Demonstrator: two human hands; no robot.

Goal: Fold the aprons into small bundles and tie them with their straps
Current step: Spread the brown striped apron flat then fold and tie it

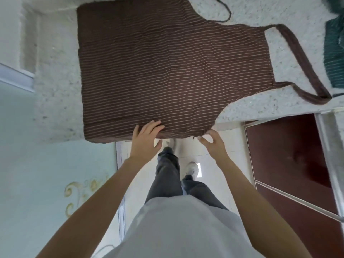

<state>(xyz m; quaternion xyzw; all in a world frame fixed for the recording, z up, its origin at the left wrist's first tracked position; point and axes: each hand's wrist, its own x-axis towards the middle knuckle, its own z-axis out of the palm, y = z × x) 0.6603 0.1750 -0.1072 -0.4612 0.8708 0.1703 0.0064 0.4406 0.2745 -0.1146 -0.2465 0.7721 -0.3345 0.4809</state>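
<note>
No brand, label or legible writing shows anywhere on the fabric or surfaces. The brown striped apron (158, 71) lies spread flat on the speckled white countertop (55, 94), bib end toward your right, its near edge hanging slightly past the counter's front edge. Its neck loop (305, 71) lies flat on the counter at the right. A thin waist strap (226, 13) curls off the far corner and is cut off by the top of the frame; the near-side strap cannot be made out.

Your left hand (147, 138) rests on the apron's near hem, fingers extended over the cloth and thumb below the edge; whether the thumb clamps the fabric is not clear. Your right hand (212, 141) is at the hem's right corner, fingers loosely curled with the fingertips (202, 139) touching or just beside the edge; a firm pinch cannot be confirmed.

A green striped cloth (335, 53), likely another apron, lies at the far right of the counter, cut off by the frame. Below the counter stand a dark red cabinet door (288, 155) on your right and a pale panel with a gold scroll motif (80, 190) on your left. The frame is slightly blurred throughout.
</note>
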